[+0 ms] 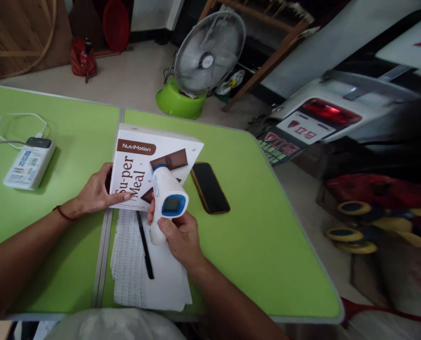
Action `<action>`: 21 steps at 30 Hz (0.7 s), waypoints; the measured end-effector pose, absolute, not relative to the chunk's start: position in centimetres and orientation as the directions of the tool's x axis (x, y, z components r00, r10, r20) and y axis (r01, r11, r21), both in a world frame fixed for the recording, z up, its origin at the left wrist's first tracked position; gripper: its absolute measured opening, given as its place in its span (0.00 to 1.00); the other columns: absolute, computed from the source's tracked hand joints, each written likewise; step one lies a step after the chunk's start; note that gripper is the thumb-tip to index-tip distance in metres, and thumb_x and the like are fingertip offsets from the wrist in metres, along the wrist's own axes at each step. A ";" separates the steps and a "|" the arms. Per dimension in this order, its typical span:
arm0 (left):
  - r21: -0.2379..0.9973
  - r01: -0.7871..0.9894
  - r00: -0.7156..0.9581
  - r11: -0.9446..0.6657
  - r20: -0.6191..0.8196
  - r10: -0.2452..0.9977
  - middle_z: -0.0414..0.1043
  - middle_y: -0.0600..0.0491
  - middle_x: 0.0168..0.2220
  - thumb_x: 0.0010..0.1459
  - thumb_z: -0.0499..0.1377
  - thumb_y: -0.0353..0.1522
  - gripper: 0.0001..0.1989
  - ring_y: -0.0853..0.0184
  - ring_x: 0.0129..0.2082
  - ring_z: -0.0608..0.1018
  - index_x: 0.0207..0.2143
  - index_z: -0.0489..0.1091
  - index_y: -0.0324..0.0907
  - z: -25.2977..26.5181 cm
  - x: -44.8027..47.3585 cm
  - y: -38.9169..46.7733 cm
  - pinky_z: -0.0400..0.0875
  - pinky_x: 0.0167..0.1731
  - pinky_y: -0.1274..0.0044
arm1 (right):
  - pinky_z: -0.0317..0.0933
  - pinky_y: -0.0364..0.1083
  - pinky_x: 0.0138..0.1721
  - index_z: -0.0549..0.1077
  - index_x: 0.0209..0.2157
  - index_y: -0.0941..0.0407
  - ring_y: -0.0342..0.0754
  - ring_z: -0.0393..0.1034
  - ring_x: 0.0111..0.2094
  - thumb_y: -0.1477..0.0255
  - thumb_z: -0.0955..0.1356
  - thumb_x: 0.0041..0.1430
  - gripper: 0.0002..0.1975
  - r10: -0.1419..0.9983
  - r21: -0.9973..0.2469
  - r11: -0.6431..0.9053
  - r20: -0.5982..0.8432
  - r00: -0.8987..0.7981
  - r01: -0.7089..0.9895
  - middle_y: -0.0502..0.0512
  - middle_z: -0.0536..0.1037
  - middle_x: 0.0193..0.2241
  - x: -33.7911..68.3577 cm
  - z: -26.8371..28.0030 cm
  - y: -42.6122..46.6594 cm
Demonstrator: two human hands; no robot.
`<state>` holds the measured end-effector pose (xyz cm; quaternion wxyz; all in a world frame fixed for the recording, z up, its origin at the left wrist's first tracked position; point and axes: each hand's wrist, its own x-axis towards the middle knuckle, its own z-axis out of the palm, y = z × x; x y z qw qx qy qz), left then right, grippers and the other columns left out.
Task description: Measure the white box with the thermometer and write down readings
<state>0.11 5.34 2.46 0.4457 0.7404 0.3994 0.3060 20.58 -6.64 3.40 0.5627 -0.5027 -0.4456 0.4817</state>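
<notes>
My left hand [97, 190] grips the lower left edge of a white box [125, 171] printed "NutriMotion Su-per Meal", thumb across its front. The box stands tilted on the green table. My right hand [182, 235] is wrapped round the handle of a white and blue infrared thermometer [170, 191]. Its nose points at the box front, and its small screen faces me; whether it touches the box I cannot tell. Below the box lie several sheets of paper [167, 278] with a black pen [145, 248] on top. A dark smartphone [210, 188] rests right of the box.
On the left of the green table [267, 264] lies a white power bank [30, 163] with a cable [22, 114]. Beyond the far edge stand a fan [210, 54] and a green basin [180, 100]. A white scooter [323, 113] is parked at the right.
</notes>
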 end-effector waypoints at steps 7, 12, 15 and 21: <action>0.883 0.276 0.444 -0.380 0.234 0.865 0.72 0.39 0.57 0.52 0.71 0.52 0.41 0.43 0.57 0.75 0.60 0.61 0.41 1.7 0.1 5.8 0.72 0.54 0.52 | 0.71 0.50 0.37 0.77 0.38 0.52 0.49 0.73 0.33 0.61 0.74 0.53 0.13 0.985 -0.982 0.111 0.130 0.114 0.154 0.51 0.80 0.33 22.5 3.6 -6.5; 0.860 0.311 0.397 -0.405 0.270 0.877 0.68 0.37 0.59 0.54 0.70 0.50 0.43 0.42 0.60 0.72 0.64 0.58 0.40 0.9 -0.2 6.7 0.70 0.58 0.50 | 0.71 0.57 0.49 0.75 0.51 0.52 0.58 0.76 0.48 0.63 0.73 0.56 0.21 0.994 -0.821 0.075 0.110 0.028 0.566 0.60 0.80 0.47 26.3 3.2 -6.4; 0.824 0.339 0.434 -0.454 0.291 0.853 0.69 0.37 0.58 0.55 0.67 0.52 0.42 0.41 0.62 0.71 0.63 0.60 0.39 0.7 -0.3 7.1 0.69 0.60 0.50 | 0.69 0.61 0.52 0.73 0.56 0.54 0.60 0.75 0.50 0.64 0.69 0.59 0.23 0.999 -0.685 0.043 0.033 -0.027 0.727 0.64 0.79 0.50 28.7 2.4 -6.4; 0.737 0.372 0.511 -0.564 0.345 0.788 0.72 0.42 0.57 0.59 0.62 0.58 0.36 0.44 0.63 0.71 0.59 0.64 0.44 0.8 0.0 7.6 0.70 0.61 0.52 | 0.69 0.64 0.52 0.71 0.57 0.56 0.65 0.74 0.50 0.63 0.68 0.60 0.25 0.999 -0.465 -0.045 -0.009 0.046 0.884 0.67 0.78 0.48 31.3 1.0 -6.2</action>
